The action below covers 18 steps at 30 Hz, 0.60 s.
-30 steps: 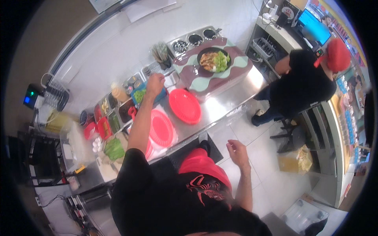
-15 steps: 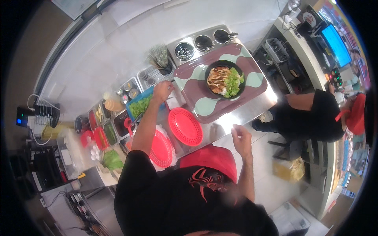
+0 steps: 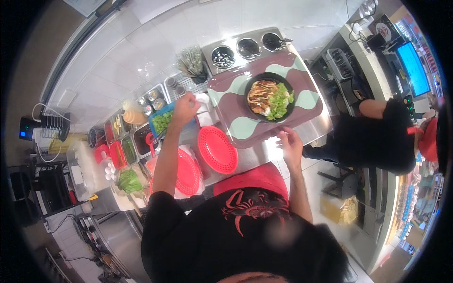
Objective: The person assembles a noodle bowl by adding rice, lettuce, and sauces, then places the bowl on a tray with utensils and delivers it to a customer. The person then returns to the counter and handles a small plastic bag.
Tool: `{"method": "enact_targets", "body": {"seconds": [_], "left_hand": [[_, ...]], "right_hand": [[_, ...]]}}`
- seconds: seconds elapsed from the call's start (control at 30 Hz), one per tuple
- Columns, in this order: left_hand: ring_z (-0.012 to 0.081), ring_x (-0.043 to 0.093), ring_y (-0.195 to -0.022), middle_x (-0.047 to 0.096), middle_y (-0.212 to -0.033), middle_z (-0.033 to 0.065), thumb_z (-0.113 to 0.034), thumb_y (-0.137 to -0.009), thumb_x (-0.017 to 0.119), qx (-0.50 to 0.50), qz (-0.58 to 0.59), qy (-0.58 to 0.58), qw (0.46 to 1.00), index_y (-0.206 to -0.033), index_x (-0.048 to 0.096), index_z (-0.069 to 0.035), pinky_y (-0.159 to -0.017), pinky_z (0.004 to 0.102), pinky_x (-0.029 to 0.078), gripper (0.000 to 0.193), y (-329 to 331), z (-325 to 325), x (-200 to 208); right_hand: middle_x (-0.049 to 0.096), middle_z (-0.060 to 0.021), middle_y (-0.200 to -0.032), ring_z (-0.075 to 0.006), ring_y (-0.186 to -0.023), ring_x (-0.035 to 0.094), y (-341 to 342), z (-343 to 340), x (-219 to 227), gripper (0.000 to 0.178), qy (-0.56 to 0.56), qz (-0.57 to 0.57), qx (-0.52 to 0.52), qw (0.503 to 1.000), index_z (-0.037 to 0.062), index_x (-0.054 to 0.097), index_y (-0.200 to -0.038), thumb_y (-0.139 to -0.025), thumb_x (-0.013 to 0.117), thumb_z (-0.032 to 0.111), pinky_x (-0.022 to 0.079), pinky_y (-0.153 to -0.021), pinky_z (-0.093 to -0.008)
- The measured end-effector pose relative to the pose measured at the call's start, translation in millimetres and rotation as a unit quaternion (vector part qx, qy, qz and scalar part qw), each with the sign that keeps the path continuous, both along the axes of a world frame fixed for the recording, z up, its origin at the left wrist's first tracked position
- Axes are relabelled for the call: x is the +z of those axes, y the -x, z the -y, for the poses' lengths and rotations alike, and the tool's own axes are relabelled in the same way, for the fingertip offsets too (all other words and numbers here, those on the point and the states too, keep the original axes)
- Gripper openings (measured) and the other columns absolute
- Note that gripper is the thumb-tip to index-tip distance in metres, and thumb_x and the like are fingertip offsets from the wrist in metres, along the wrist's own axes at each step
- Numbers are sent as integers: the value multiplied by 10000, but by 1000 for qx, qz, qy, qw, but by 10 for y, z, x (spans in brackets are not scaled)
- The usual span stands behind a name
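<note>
By the blue container [image 3: 189,128] of greens [image 3: 162,123], your left hand [image 3: 186,109] is bending its fingers inward close to the white papers [image 3: 203,103], and whether it is gripping one is impossible to tell. Past the red oval basket [image 3: 218,149], the round black bowl [image 3: 269,75] is sitting upright on the maroon-and-mint tray [image 3: 226,104] on the bench [image 3: 249,155], showing browned, sauce-striped food [image 3: 262,95] on its left side and frilly green lettuce [image 3: 281,101] on its right. Your right hand [image 3: 290,145] is loosely half-curling its fingers near the tray's front edge, holding nothing visible, though whether it is touching the tray is unclear.
</note>
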<state>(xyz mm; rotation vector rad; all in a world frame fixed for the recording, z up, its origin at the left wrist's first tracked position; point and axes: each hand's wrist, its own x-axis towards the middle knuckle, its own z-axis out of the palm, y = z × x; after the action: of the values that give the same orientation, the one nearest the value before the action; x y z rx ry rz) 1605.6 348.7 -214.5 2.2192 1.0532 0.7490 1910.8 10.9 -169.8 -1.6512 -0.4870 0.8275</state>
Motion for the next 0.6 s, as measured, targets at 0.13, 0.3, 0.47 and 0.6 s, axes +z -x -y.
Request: {"method": "enact_targets", "body": {"seconds": [0.13, 0.3, 0.47, 0.6], "left_hand": [[284, 725, -848, 708, -915, 158, -148, -884, 747, 121, 22, 51, 991, -1015, 624, -23, -760, 390, 567, 219, 153, 29, 147], [163, 687, -905, 598, -1175, 126, -6, -952, 674, 141, 206, 176, 952, -1239, 527, -10, -790, 292, 577, 323, 108, 172, 548], [161, 653, -995, 575, -1241, 125, 37, -924, 675, 57, 197, 221, 954, -1401, 461, -39, -851, 295, 564, 529, -428, 353, 956], [165, 664, -967, 588, -1249, 125, 48, -916, 648, -17, 134, 259, 957, -1434, 449, -46, -848, 309, 569, 563, -806, 409, 1057]], "right_hand": [[692, -169, -1064, -204, -783, 719, -265, -181, 95, 482, -24, -53, -20, 998, -114, 551, -1336, -1068, 639, 276, 627, -635, -322], [682, -186, -1083, -212, -782, 734, -604, -374, 176, 502, -40, -129, 29, 990, -149, 547, -1341, -1083, 610, 277, 643, -679, -318], [691, -165, -932, -205, -772, 735, -631, -537, 143, 373, -54, -185, 60, 980, -151, 637, -1130, -1068, 625, 217, 663, -705, -328], [686, -141, -861, -190, -742, 725, -613, -648, 127, 259, -75, -147, 17, 986, -154, 662, -994, -1029, 590, 92, 665, -654, -307]]}}
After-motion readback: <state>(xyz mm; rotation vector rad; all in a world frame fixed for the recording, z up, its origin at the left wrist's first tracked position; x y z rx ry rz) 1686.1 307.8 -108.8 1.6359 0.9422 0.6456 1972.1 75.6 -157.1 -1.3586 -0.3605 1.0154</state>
